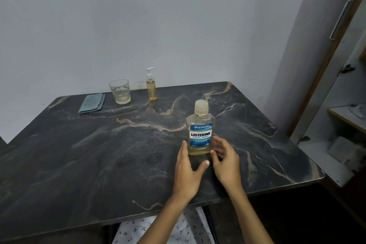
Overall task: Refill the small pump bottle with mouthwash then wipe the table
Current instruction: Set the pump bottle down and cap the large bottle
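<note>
Head view: mouthwash point(200, 130) upright mid-table point(79, 164), label facing the camera; left hand point(187, 170) and right hand point(224, 161) released, flanking its base.

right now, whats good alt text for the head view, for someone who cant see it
Two open hands, left hand and right hand, flank a capped mouthwash bottle standing on a dark marble table. Along the far edge by the wall stand a small pump bottle, a glass and a folded blue cloth.
</note>
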Action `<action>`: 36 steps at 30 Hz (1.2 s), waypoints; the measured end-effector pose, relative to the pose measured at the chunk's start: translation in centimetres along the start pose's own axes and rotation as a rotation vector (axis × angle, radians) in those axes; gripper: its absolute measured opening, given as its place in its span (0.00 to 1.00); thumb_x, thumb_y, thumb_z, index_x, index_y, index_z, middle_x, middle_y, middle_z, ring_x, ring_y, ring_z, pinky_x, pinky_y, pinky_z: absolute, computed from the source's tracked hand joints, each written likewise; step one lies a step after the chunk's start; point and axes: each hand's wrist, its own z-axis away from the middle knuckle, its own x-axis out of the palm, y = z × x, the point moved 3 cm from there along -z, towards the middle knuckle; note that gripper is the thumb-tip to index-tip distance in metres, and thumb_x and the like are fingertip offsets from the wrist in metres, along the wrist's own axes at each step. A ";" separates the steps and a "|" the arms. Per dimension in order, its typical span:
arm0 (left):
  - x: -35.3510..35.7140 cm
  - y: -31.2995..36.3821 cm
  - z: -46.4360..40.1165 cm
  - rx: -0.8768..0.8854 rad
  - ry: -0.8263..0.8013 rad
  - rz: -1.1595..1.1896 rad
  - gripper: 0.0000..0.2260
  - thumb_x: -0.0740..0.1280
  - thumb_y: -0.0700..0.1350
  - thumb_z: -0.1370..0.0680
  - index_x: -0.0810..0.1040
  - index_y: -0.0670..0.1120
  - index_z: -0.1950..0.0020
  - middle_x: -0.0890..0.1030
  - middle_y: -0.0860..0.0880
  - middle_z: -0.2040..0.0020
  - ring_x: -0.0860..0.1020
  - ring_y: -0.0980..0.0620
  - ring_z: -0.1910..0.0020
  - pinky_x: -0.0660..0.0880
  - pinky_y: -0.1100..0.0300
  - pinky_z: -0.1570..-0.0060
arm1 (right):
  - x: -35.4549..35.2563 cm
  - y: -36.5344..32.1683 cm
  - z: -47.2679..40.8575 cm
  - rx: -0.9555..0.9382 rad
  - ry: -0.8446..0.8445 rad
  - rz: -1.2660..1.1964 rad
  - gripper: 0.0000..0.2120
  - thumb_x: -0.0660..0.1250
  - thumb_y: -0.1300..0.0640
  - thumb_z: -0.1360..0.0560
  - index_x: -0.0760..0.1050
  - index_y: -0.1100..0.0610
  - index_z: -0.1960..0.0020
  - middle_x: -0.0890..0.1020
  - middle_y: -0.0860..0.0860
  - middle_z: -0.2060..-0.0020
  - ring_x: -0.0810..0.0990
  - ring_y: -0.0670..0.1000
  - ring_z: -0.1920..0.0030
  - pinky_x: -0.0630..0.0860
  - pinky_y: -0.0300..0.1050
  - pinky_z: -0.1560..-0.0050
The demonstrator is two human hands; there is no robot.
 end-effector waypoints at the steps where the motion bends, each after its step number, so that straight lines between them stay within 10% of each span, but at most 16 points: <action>1: -0.1 0.1 0.0 0.003 -0.004 -0.008 0.40 0.73 0.46 0.27 0.51 0.45 0.23 0.59 0.48 0.24 0.59 0.53 0.25 0.59 0.57 0.28 | 0.0 0.0 0.1 0.003 0.003 0.000 0.21 0.65 0.71 0.26 0.72 0.57 0.35 0.78 0.51 0.41 0.78 0.43 0.47 0.74 0.30 0.50; 36: 0.2 0.7 -2.7 -0.009 0.202 0.135 0.29 0.75 0.42 0.30 0.70 0.48 0.31 0.73 0.54 0.35 0.72 0.58 0.35 0.69 0.58 0.34 | 0.8 0.0 -2.9 0.068 -0.040 -0.137 0.24 0.70 0.68 0.28 0.75 0.49 0.37 0.80 0.49 0.48 0.80 0.40 0.50 0.74 0.29 0.53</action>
